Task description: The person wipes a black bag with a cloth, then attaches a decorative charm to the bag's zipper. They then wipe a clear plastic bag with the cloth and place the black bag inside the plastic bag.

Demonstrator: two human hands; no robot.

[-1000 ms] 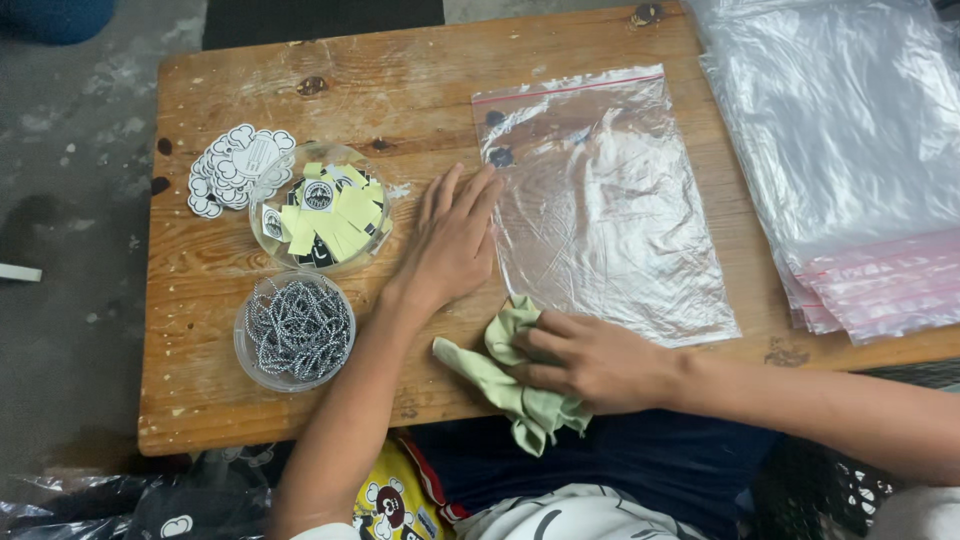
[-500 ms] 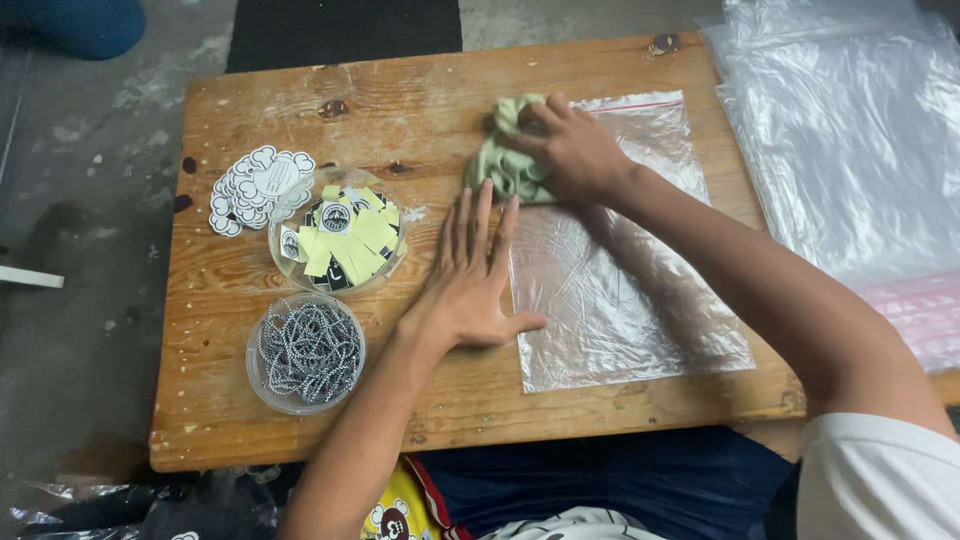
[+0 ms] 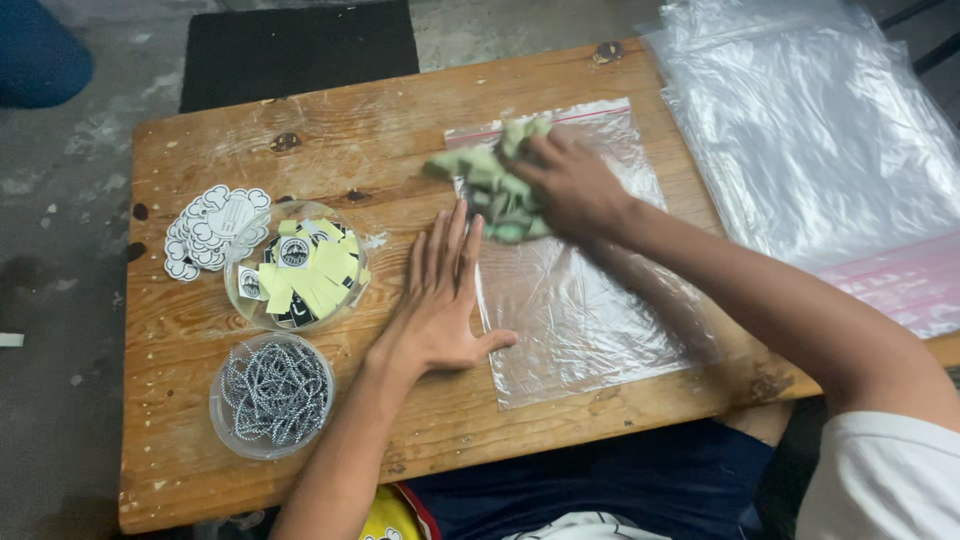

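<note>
A clear zip bag (image 3: 590, 300) lies flat on the wooden table (image 3: 330, 150). My left hand (image 3: 440, 300) rests flat, fingers spread, on the wood at the bag's left edge, thumb on the plastic. My right hand (image 3: 570, 185) presses a crumpled pale green cloth (image 3: 490, 180) onto the bag's upper left part, near its red-striped seal. The cloth is blurred by motion.
Left of my hand stand a clear bowl of yellow and black tags (image 3: 300, 270), a clear bowl of metal ball chains (image 3: 272, 392) and a pile of white stickers (image 3: 215, 228). A stack of clear bags (image 3: 820, 130) covers the table's right end. A dark mat (image 3: 300, 45) lies beyond.
My right hand carried the green cloth from the bag's near left corner up to its far end, then slightly back toward the left. My left hand stayed flat in place.
</note>
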